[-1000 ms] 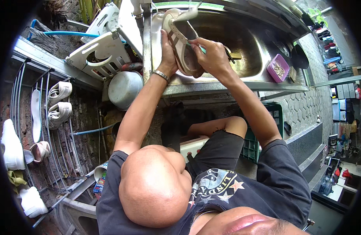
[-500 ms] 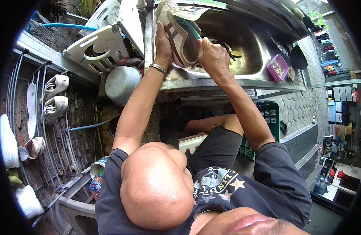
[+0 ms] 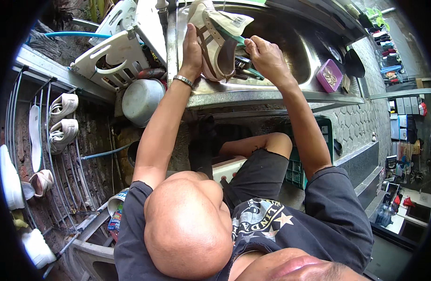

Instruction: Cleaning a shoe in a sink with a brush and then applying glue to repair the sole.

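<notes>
A beige shoe with brown strips (image 3: 211,44) is held over the near left part of a metal sink (image 3: 299,70), its tongue folded out to the right. My left hand (image 3: 193,54) grips the shoe along its left side, thumb up. Closed around the end of a teal handle (image 3: 237,38), my right hand (image 3: 268,56) is just right of the shoe. The handle's other end goes into the shoe's opening, so its head is hidden. In the sink below my right hand lie a dark-bristled brush (image 3: 243,62) and another teal-handled tool (image 3: 255,73).
Right of the basin sits a purple basket (image 3: 329,76) with small pale pieces. A metal pot (image 3: 143,103) and white plastic panels (image 3: 113,61) stand left of the sink. A wire rack (image 3: 61,175) at far left holds several shoes. A green crate (image 3: 297,171) is below.
My right hand has moved up and right with the teal handle, away from the shoe's near end. The brush in the sink shows more now. My left hand still holds the shoe.
</notes>
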Available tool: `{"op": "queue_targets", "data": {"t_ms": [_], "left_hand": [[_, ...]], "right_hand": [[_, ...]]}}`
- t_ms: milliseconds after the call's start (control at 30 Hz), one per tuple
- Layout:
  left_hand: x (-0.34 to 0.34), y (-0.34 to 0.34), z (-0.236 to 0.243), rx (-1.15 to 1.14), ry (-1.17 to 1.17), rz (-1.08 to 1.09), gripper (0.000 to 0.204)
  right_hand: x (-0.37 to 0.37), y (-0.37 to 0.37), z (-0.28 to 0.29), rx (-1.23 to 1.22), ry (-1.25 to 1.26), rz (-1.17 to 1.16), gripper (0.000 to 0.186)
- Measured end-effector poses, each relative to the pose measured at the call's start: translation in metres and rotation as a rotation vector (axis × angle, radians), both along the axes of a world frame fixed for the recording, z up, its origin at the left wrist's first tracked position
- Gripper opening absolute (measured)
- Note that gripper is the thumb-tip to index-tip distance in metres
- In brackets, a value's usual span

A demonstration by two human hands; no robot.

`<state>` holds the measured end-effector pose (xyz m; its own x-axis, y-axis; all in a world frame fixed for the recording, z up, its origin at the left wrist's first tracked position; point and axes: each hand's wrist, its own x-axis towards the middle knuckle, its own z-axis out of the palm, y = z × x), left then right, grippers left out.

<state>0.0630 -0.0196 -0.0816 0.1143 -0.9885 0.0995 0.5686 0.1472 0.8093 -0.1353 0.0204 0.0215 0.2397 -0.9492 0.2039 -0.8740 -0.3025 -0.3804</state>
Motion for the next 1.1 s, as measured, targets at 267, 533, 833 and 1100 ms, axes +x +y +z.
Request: {"op": "queue_targets", "data": {"t_ms": [267, 533, 833, 1100], "left_hand": [[0.01, 0.003, 0.057, -0.347, -0.975, 0.459, 0.064], [-0.018, -0.017, 0.118, -0.257, -2.125, -0.169, 0.064], [0.002, -0.03, 0.03, 0.203, -0.093, -0.12, 0.064], [0.007, -0.021, 0.004, 0.168, 0.201, -0.095, 0.072]], "right_hand": [[-0.198, -0.057, 0.073, 0.133, 0.145, -0.3, 0.049], [-0.363, -0.163, 0.02, 0.267, 0.467, -0.851, 0.041], [-0.266, -0.144, 0.026, -0.14, 0.179, -0.467, 0.035], [-0.11, 0.005, 0.053, 0.262, -0.481, 0.094, 0.032]]}}
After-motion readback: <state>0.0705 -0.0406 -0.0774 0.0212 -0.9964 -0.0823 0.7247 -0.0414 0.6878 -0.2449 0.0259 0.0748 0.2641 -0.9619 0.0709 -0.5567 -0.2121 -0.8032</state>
